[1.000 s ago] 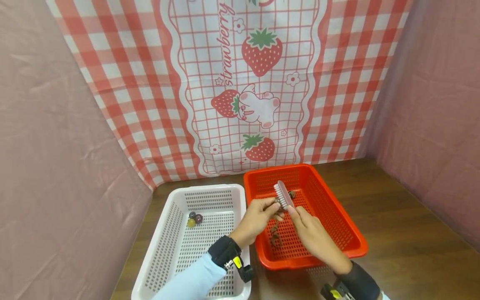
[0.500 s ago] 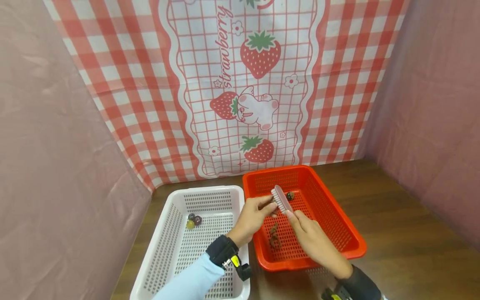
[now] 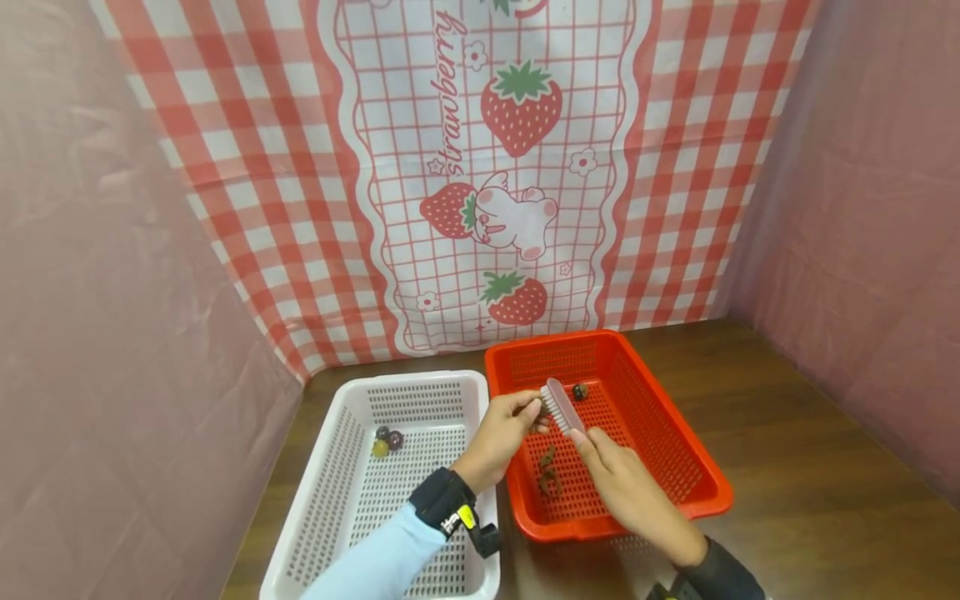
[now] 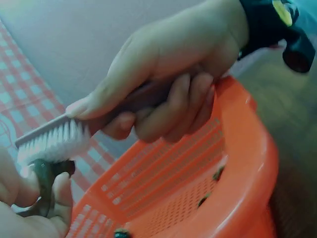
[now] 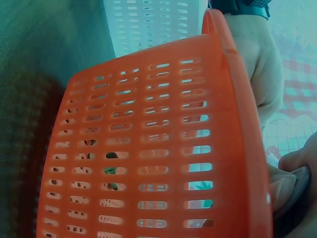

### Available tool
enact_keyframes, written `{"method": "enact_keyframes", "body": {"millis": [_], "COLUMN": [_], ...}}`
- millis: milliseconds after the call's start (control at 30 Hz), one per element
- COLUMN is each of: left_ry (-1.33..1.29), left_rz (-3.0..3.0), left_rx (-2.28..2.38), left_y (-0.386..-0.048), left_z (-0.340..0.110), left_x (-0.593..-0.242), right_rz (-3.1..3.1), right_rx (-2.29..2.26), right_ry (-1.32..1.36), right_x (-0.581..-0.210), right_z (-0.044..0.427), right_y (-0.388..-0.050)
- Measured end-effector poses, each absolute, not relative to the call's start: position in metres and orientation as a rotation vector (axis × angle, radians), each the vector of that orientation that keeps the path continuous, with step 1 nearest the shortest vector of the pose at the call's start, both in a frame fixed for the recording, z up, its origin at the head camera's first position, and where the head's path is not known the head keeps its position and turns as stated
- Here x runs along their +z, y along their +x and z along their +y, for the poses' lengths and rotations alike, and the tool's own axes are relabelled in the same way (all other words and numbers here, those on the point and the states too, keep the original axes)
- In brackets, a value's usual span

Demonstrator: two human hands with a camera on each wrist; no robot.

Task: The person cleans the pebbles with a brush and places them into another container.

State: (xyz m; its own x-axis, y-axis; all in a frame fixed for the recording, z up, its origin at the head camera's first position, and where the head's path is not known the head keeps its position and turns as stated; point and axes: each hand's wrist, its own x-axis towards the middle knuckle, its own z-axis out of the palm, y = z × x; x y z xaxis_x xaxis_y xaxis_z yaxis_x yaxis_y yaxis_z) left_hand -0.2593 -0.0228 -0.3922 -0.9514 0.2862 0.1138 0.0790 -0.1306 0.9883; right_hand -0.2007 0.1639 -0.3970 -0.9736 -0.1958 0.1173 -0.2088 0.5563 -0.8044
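Observation:
My left hand [image 3: 495,435] pinches a small dark, curved, ring-like piece [image 4: 47,181] between thumb and fingers, above the red basket. My right hand [image 3: 626,483] grips a scrub brush [image 3: 564,406] by its dull pink handle, fingers wrapped around it in the left wrist view. The brush's white bristles [image 4: 54,144] face the dark piece and appear to touch its top. In the right wrist view the basket wall covers much of the scene; part of the handle [image 5: 297,191] shows in my right hand. The piece's exact kind is unclear.
The red basket [image 3: 675,433] holds several small brown ring-like pieces [image 3: 550,482] and a dark round piece [image 3: 581,392]. To its left stands a white basket [image 3: 300,533] with three small round things [image 3: 381,448]. A checked cloth [image 3: 300,167] hangs behind.
The brush has shifted a little down and left against the piece, with my right hand moving along. My left hand has drawn slightly left and still pinches the piece.

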Motion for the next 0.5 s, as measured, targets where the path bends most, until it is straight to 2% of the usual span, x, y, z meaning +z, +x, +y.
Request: {"method": "enact_keyframes", "body": {"millis": [200,400,500], "left_ry": [0.392,0.254,0.322], "left_rz": [1.935,1.945,1.95], "left_rx": [2.252,2.341,2.3], "left_y": [-0.2591,-0.2594,-0.2584], "left_z": [-0.0229,-0.0274,-0.0275], "left_x": [-0.3915,-0.391,-0.3908], "right_rz": [-2.711,-2.768,-2.72], "right_rx": [1.405,1.451,1.425], "right_ry": [0.343,0.377,0.371], "right_x": [-0.3973,-0.3966,-0.3946], "right_z": [0.1608,0.1592,0.1581], "right_y": [-0.2049,-0.2026,-0.2051]}}
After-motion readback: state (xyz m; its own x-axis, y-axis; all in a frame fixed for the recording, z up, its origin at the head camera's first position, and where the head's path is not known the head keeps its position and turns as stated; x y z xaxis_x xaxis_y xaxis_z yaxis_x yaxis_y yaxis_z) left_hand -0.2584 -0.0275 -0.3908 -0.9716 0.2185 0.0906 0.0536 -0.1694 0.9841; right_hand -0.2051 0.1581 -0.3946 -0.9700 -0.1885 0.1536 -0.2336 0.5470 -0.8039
